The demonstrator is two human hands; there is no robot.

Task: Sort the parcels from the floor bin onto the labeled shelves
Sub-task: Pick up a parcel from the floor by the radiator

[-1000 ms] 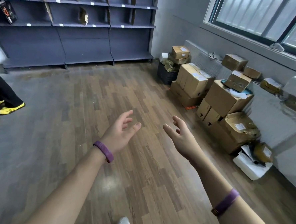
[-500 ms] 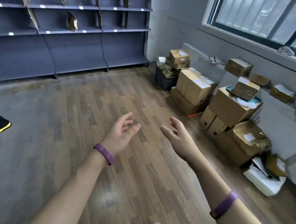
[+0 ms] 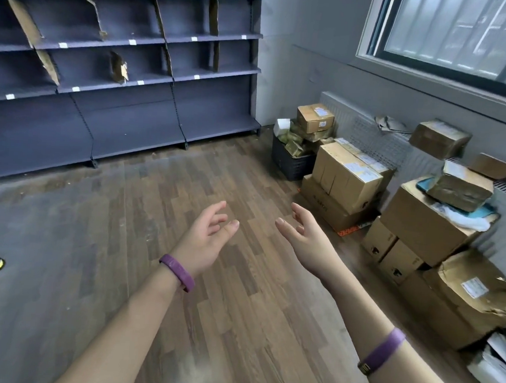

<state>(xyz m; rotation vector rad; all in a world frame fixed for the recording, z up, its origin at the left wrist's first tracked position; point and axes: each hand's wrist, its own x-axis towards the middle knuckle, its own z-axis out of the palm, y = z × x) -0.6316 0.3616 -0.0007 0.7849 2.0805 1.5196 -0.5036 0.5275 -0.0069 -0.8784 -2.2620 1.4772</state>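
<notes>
Two bare hands, left (image 3: 205, 241) and right (image 3: 310, 245), fingers spread, holding nothing. Two purple silicone wristbands (image 3: 177, 272), one per arm. One dark plastic floor bin (image 3: 289, 163), beyond the right fingers. One grey metal shelving wall (image 3: 129, 65), three bays wide.

A wood-plank floor (image 3: 239, 294) is bounded by grey walls (image 3: 308, 46). Daylight is admitted through a dark-framed window (image 3: 462, 35) at the upper right, above a perforated radiator cover (image 3: 376, 139).
</notes>
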